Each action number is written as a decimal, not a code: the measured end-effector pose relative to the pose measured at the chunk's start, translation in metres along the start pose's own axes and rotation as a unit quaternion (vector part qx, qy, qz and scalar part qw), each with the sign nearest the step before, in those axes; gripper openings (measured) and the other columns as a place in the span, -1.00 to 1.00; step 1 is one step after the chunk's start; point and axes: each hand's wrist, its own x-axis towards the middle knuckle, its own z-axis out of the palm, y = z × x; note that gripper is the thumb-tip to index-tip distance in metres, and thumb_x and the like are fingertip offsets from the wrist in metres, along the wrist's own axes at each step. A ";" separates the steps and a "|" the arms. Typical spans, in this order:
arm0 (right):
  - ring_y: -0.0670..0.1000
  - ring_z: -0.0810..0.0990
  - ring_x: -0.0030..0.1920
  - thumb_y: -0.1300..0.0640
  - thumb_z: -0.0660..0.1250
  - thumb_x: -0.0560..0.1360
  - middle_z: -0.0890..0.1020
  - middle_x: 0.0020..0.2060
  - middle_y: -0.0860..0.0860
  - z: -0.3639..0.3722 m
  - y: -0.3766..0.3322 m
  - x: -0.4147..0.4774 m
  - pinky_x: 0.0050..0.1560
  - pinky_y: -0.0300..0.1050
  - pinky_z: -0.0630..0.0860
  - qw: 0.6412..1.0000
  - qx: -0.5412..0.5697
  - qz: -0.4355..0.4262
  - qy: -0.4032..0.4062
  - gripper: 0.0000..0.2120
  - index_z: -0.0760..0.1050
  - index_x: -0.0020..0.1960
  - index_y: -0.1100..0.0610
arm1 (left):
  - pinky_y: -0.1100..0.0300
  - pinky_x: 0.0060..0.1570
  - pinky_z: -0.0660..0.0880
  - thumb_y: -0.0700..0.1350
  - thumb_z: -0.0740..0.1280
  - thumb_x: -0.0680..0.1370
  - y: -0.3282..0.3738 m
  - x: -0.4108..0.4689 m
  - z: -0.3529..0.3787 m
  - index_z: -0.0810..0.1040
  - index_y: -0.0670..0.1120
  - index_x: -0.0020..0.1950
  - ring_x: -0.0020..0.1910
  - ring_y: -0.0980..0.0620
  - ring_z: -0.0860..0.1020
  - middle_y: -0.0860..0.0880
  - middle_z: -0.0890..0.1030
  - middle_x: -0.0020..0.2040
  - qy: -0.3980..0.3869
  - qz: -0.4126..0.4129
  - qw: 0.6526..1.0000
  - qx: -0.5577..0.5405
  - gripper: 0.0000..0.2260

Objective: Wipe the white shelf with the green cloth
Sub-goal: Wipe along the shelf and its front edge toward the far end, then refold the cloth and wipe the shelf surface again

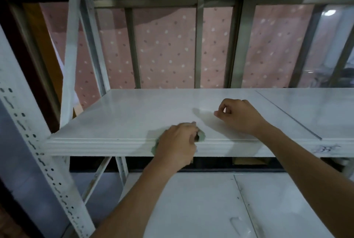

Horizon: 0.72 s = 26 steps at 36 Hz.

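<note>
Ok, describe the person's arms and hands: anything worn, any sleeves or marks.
Both forearms are bare as far as the frame shows, with no sleeves in view. The left hand and the right hand wear no gloves. No watch, bracelet or ring shows on either. No markings can be made out; the picture is slightly blurred.

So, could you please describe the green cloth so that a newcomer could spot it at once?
Find the white shelf running across the middle of the rack, and follow its front edge to the left hand. The green cloth is bunched under that hand, the only pale green thing against all the white metal.
</note>
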 end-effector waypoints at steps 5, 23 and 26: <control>-0.13 0.48 -0.31 -0.11 0.40 0.50 0.53 -0.37 -0.07 -0.008 -0.012 -0.009 -0.35 -0.25 0.30 0.998 0.055 0.033 0.017 -0.81 0.51 -0.20 -0.03 | 0.17 0.11 0.60 -0.50 0.25 0.44 0.027 -0.052 0.037 0.73 -0.04 0.16 0.12 -0.06 0.68 -0.05 0.71 0.21 -0.227 0.120 0.950 -0.176 -0.50; 0.03 0.60 -0.27 -0.12 0.27 0.59 0.67 -0.21 0.01 -0.057 -0.036 -0.074 -0.29 -0.09 0.51 0.970 0.222 0.048 -0.089 -0.73 0.62 -0.04 0.05 | 0.08 0.10 0.63 -0.47 0.61 0.05 0.039 -0.037 0.010 0.58 -0.20 0.31 0.02 0.01 0.67 -0.16 0.67 0.21 -0.011 0.341 0.933 -0.112 -0.18; 0.11 0.64 -0.01 -0.15 0.16 0.62 0.68 -0.06 0.06 -0.069 -0.025 -0.081 -0.02 -0.04 0.59 0.951 0.257 0.033 -0.170 -0.61 0.62 0.06 0.10 | -0.06 -0.18 0.67 -0.47 0.52 0.20 0.052 -0.022 0.006 0.50 -0.15 0.35 -0.21 -0.13 0.67 -0.15 0.64 0.14 0.019 0.309 0.946 -0.100 -0.27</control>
